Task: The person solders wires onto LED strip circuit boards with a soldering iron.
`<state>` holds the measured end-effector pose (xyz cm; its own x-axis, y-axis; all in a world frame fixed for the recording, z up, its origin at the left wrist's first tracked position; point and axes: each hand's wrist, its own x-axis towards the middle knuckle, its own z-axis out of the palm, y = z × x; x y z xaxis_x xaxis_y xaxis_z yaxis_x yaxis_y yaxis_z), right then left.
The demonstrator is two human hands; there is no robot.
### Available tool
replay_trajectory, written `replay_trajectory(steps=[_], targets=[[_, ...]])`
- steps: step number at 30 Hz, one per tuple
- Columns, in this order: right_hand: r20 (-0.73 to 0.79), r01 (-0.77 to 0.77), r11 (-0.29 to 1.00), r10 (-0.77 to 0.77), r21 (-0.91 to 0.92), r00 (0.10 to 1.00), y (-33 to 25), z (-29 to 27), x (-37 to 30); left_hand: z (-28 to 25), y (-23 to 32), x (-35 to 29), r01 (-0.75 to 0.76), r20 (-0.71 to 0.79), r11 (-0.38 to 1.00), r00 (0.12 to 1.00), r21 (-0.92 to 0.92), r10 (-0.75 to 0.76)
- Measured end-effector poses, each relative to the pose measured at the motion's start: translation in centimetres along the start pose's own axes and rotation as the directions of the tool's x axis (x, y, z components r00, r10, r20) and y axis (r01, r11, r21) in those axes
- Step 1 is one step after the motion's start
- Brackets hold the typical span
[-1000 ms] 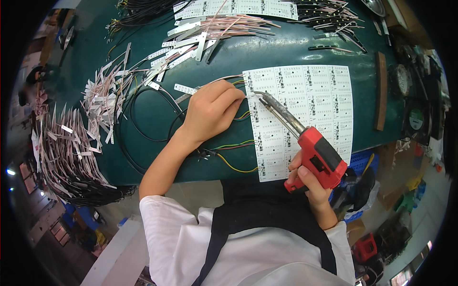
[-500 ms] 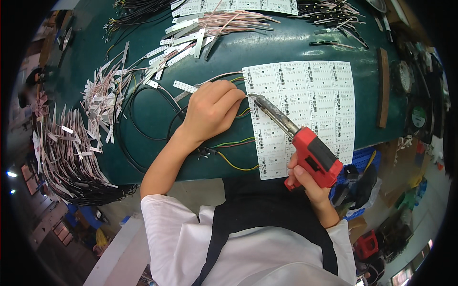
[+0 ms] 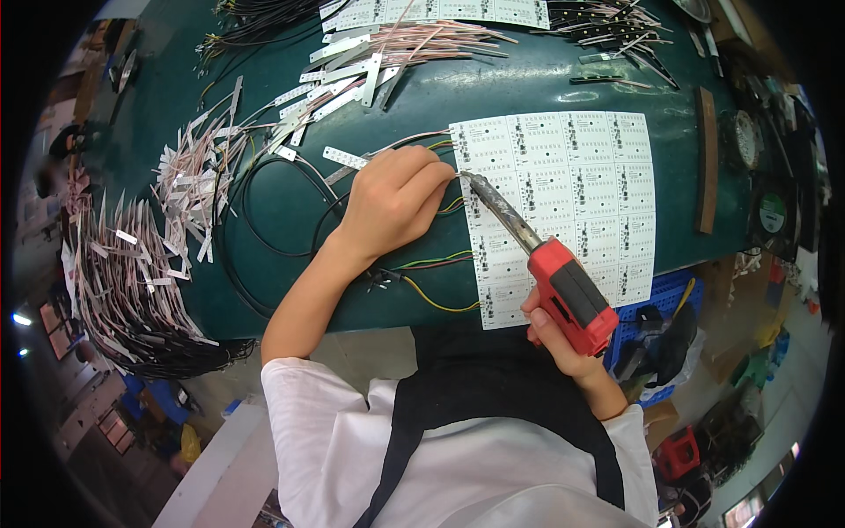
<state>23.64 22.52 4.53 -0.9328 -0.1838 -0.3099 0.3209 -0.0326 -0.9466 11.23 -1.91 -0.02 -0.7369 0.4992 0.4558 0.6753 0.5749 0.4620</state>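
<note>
A white sheet of joined circuit boards (image 3: 603,189) lies on the green table. Its left edge has several thin wires attached, among them a red and green pair (image 3: 436,261) and a yellow wire (image 3: 433,304). My left hand (image 3: 394,201) is closed in a pinch at that edge, on a thin wire that the fingers mostly hide. In my right hand (image 3: 568,345) is a red and black soldering gun (image 3: 574,297), gripped by its handle. The gun's metal tip slants up and left, ending right beside my left fingertips over the edge of the boards.
Small white boards with pink wires (image 3: 194,180) pile up at the left, and another heap (image 3: 352,75) lies farther back. A bundle of wired strips (image 3: 132,273) hangs at the left edge. Black cable (image 3: 251,233) loops beside my forearm. A brown bar (image 3: 706,163) lies at the right.
The soldering gun's body has shifted slightly left, with its barrel a little steeper; the tip stays close to my left fingertips. My left hand has barely moved.
</note>
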Motion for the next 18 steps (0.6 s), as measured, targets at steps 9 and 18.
replay_trajectory(steps=[9, 18], targets=[[-0.042, 0.062, 0.986, -0.056, 0.157, 0.998, -1.7, -0.3, 0.3, 0.1, -0.2, -0.1, -0.024, -0.006, 1.0, 1.0, 0.012, 0.024], [-0.03, -0.075, 0.985, 0.08, 0.153, 0.996, -0.1, -0.1, 0.2, 0.4, 1.3, 0.6, 0.391, 0.042, 0.913, 0.92, -0.12, -0.389]])
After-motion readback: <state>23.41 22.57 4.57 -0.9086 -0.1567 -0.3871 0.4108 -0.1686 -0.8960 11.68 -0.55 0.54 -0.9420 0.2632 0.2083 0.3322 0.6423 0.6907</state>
